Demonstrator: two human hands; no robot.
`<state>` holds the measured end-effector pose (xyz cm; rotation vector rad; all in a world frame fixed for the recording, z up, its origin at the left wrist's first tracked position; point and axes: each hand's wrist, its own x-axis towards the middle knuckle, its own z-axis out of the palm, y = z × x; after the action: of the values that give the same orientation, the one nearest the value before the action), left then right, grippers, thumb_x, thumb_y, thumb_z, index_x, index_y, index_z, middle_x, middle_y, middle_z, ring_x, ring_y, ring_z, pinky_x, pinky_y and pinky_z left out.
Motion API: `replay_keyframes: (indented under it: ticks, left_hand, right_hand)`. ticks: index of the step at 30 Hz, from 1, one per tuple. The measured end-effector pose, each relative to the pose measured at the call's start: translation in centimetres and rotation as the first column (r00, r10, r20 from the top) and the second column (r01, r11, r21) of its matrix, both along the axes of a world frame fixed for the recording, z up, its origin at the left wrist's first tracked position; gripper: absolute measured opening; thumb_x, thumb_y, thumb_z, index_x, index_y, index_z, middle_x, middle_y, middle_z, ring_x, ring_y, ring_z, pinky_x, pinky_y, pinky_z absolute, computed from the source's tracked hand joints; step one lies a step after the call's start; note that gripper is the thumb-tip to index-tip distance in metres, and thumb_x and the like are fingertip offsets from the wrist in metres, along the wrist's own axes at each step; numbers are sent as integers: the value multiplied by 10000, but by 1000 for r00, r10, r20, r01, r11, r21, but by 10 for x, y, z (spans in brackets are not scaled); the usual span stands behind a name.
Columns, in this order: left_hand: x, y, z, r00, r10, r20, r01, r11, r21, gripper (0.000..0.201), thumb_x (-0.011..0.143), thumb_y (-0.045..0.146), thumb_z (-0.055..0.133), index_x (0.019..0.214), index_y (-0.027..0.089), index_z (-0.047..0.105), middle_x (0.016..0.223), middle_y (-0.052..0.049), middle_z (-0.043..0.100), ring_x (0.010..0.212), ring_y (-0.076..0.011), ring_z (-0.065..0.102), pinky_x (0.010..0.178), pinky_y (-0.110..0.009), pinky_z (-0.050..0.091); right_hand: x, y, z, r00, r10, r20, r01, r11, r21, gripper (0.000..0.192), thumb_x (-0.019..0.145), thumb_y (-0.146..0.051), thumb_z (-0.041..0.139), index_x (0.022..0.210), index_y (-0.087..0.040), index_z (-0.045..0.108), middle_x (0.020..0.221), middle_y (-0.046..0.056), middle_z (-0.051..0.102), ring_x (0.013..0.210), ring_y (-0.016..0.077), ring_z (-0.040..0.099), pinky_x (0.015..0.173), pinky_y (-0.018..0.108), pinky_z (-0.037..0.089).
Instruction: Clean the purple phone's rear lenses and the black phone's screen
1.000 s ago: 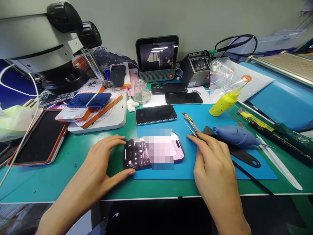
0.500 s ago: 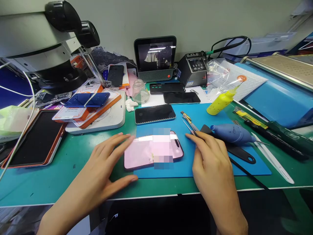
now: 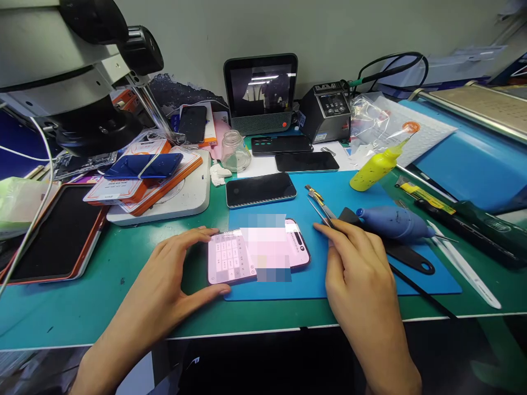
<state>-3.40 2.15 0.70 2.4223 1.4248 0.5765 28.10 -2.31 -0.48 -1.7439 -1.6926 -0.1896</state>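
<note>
Two hands are seen low on the green bench. Left hand (image 3: pixel 173 274) is cupped open around the lit phone's (image 3: pixel 257 249) left end; phone lies flat, long axis left-right, between both hands. Right hand (image 3: pixel 358 263) is closed on tweezers (image 3: pixel 319 208), just right.

The smartphone (image 3: pixel 257 249) lies flat, screen up, crosswise on the near left corner of the blue work mat (image 3: pixel 370 280). Its display is lit pink, with a key grid at its left end.
</note>
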Motion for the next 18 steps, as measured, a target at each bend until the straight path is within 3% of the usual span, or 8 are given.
replay_keyframes:
  ticks: [6,10,13,18]
  left_hand:
    - [-1,-5,-3,1000,24,9,-24,1000,7,650,976,774,692,1440,360,504,1631,-66,553,1511,-349,527,1198,-610,498]
    - [6,-11,5,993,-95,-63,98,994,46,483,1100,617,596,1544,459,491,1714,10,445,1584,-289,429,1255,-538,446]
    - [14,-12,13,979,-173,-112,180,982,52,582,1135,574,542,1674,483,343,1776,34,359,1632,-253,351,1274,-458,423]
    - [33,-2,15,982,-114,-152,129,987,93,782,1099,697,525,1735,367,212,1666,-72,507,1502,-303,500,1196,-501,497]
  right_hand:
    - [0,-2,1,1000,-8,-8,8,1000,-5,345,1098,-110,482,1328,-157,735,1353,121,716,1291,324,632,1120,500,558]
    - [-1,-2,2,1000,-8,-18,7,1000,-9,349,1098,-106,481,1337,-163,728,1353,116,718,1279,320,640,1109,502,573]
    - [-1,-1,2,1000,-6,-26,6,1000,-5,344,1093,-95,487,1329,-148,732,1345,117,718,1274,316,640,1102,496,579]
    - [0,-2,1,1000,2,-27,-2,1000,6,345,1093,-99,478,1320,-168,729,1337,115,722,1270,317,643,1099,497,583]
